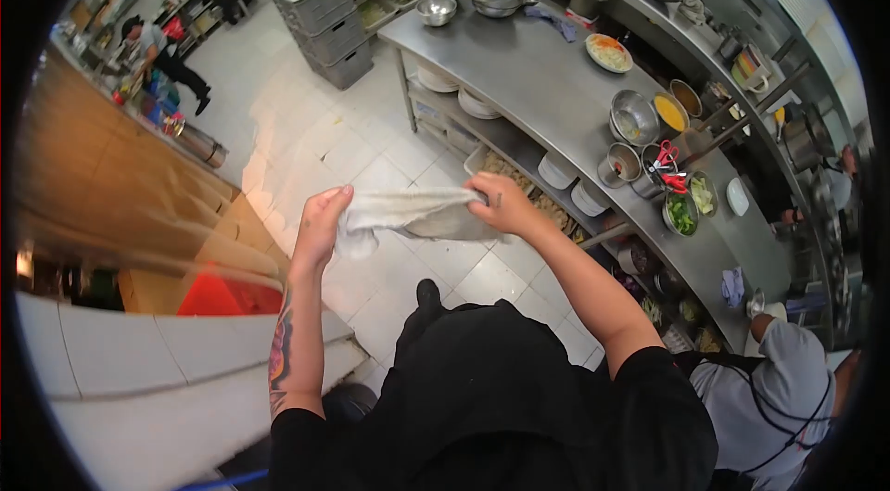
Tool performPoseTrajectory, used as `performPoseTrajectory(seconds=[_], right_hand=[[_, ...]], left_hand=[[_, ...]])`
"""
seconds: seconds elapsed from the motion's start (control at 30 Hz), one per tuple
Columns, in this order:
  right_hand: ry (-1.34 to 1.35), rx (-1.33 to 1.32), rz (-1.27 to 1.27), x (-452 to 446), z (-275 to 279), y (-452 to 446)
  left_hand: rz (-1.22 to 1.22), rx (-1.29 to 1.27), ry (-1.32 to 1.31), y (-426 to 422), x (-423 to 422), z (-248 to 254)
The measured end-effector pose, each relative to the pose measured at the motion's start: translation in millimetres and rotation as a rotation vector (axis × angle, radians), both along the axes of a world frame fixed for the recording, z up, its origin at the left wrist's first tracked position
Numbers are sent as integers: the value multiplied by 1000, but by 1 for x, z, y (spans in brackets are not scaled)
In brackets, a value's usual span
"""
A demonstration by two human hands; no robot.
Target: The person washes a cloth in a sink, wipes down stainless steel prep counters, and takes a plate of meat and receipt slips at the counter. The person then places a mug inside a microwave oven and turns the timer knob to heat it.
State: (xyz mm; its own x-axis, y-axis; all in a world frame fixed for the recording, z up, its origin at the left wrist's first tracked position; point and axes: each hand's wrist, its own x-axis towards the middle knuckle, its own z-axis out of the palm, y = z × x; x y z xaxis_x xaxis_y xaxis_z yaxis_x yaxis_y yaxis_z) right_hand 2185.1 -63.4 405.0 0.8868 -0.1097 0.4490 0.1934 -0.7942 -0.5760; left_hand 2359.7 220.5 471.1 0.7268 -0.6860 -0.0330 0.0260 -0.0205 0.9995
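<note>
A whitish cloth (pixel 408 211) is stretched between my two hands, above the tiled floor and in front of my body. My left hand (pixel 322 224) pinches its left end, where a bunched part hangs down. On the other end, my right hand (pixel 501 204) is closed with the thumb and fingers gripping the edge. The cloth sags a little and shows a greyish fold on its right half. Neither hand touches the steel table.
To the right runs a steel table (pixel 519 64) with bowls, chopped vegetables and red scissors (pixel 664 162). A co-worker in grey (pixel 769 398) stands close at lower right. Stacked grey crates (pixel 324 32) stand ahead; a tiled ledge (pixel 185 352) is at left. Two more people are farther back.
</note>
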Motion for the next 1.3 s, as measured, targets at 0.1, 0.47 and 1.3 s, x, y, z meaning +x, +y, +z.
performPoseTrajectory(seconds=[0.1,0.47,1.3], right_hand=[[246,234,-34,6,-15,0],[185,1380,-101,117,8,9],[-366,1298,-513,100,84,-293]], left_hand=[[-201,-34,152,-2,47,16],[-291,-422,1077,-113,126,-87],[-178,54,-398,-416,276,34]])
